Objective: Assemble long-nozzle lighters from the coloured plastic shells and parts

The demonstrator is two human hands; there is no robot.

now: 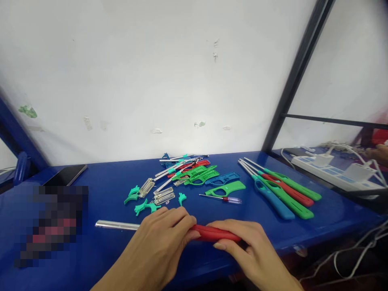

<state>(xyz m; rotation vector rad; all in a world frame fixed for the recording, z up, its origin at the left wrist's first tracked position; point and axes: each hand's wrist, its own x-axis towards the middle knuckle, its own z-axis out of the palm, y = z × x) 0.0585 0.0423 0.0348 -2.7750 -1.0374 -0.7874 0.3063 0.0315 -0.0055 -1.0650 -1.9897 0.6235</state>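
A red long-reach lighter (212,232) lies sideways between my two hands, just above the front of the blue table. My left hand (165,238) is closed over its middle, and the silver barrel sticks out to the left. My right hand (247,244) pinches the handle's right end between thumb and fingers. The trigger area is hidden under my left hand. Beyond my hands lie a small screwdriver (232,200) with a clear purple handle, a green handle shell (227,188), teal triggers (147,207) and clear fuel tanks (164,196).
Whole lighters (287,202) in green, red and blue lie at right. Loose shells and metal barrels (194,173) are heaped by the wall. A phone (68,174) rests at left, near a pixelated patch. A power strip (333,171) with cables is at far right, near another person's hand (378,153).
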